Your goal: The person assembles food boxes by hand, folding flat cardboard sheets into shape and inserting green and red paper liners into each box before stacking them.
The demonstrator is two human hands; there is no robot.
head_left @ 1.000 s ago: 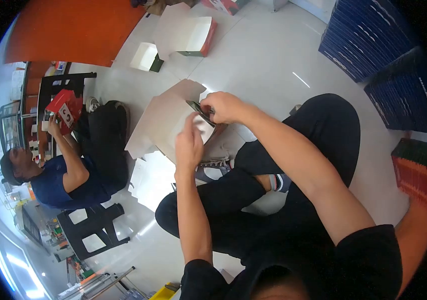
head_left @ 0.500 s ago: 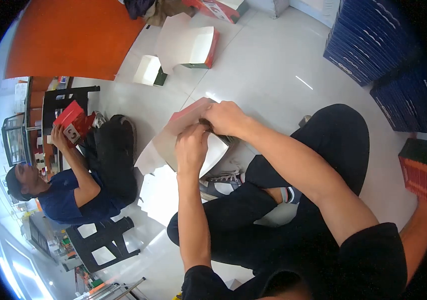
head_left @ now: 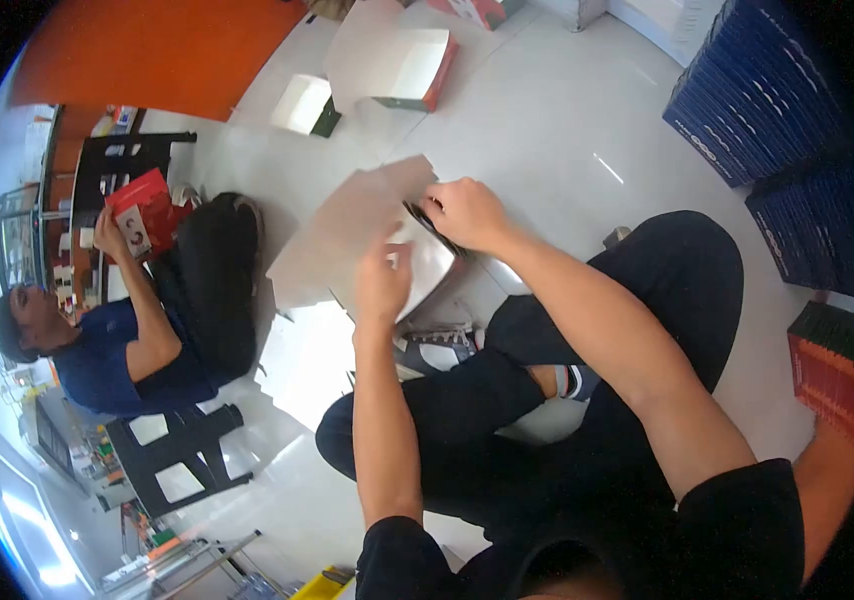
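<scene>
right hand (head_left: 469, 214): fingertips are curled and clamped on the dark upper edge of the pale open carton (head_left: 432, 262). left hand (head_left: 384, 277): thumb and fingers are apart and blurred, in front of the carton's opening; contact with the wall cannot be determined.

carton position: on the floor (head_left: 537, 120), ahead of the wearer's crossed legs. its wide flap (head_left: 332, 235) spreads toward 9 o'clock.

surroundings, clock face centered on the carton, 12 at the top of the view:
- 5 o'clock: grey shoe (head_left: 439, 350), near.
- 7 o'clock: bright white sheet (head_left: 304, 362).
- 8 o'clock: seated person (head_left: 107, 345), gripping a red box (head_left: 150, 215); black stool (head_left: 182, 455).
- 11 o'clock: small open box (head_left: 305, 105).
- 12 o'clock: larger red-and-green box (head_left: 417, 72).
- 2 to 3 o'clock: dark blue stacks (head_left: 759, 90).
- 4 o'clock: red-and-green stack (head_left: 832, 365).
</scene>
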